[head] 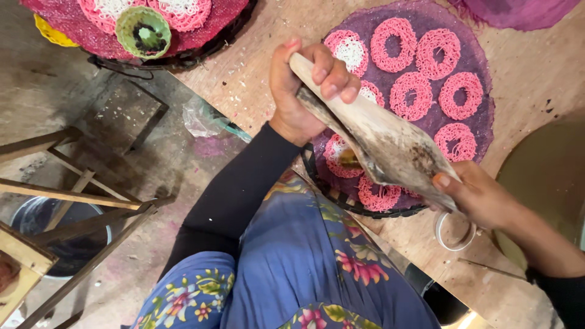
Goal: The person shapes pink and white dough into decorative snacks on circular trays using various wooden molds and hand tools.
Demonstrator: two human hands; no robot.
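Right hand [481, 196], forearm cut off at frame edge, grip clamped on wide end of long pale wooden paddle [378, 137]; left hand [308, 91] fist-wrapped round its narrow handle. Paddle slants over, partly hiding, round purple woven tray [481, 67] of pink noodle rings [411, 95] on wooden worktop [256, 67].

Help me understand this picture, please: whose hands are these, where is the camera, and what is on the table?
There is no machine here. The single picture comes from a camera worn on a person's head, looking down past a blue flowered garment at their own two hands. The left hand grips the narrow end of a pale cone-shaped bag, and the right hand holds its wide end. Below, on the wooden table, a round purple woven tray carries pink rings of thin noodle-like strands. A second tray of similar pink pieces sits at the upper left.
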